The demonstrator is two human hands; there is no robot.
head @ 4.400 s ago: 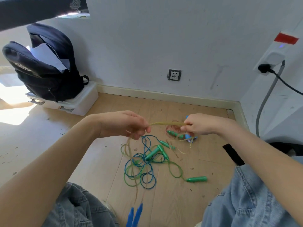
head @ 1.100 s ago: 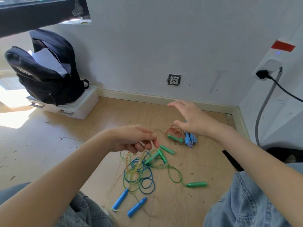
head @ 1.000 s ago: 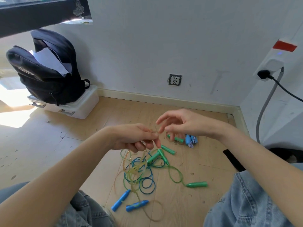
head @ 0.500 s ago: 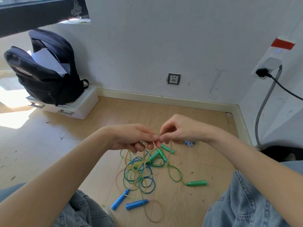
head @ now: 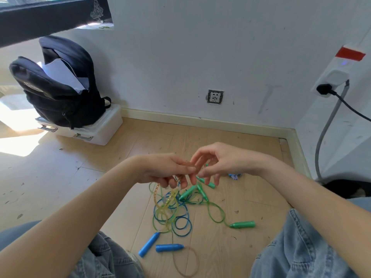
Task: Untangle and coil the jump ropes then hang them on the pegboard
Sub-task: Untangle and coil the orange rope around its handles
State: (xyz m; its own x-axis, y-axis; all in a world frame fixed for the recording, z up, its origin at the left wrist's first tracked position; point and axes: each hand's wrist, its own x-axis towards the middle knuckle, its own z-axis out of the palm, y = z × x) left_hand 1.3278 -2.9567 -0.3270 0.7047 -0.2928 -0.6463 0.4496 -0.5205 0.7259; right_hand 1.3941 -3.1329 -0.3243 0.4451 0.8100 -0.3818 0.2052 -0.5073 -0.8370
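1. The left hand (head: 162, 170) and right hand (head: 218, 163) meet above the floor (head: 60, 177), fingertips touching.
2. Between them runs a short stretch of the yellow rope (head: 187, 164); the left hand is closed on it, and the right hand's thumb and forefinger pinch its end with the other fingers spread loose.
3. This rope hangs from the left hand into the tangle (head: 170, 211) of yellow, blue and green ropes on the floor just below the hands.
4. Two blue handles (head: 158, 245) lie nearest the person; one green handle (head: 242, 224) lies off to the right, more green ones under the right hand.
5. A backpack (head: 58, 87), open with white paper showing inside, sits on a white box (head: 100, 129) at the wall.
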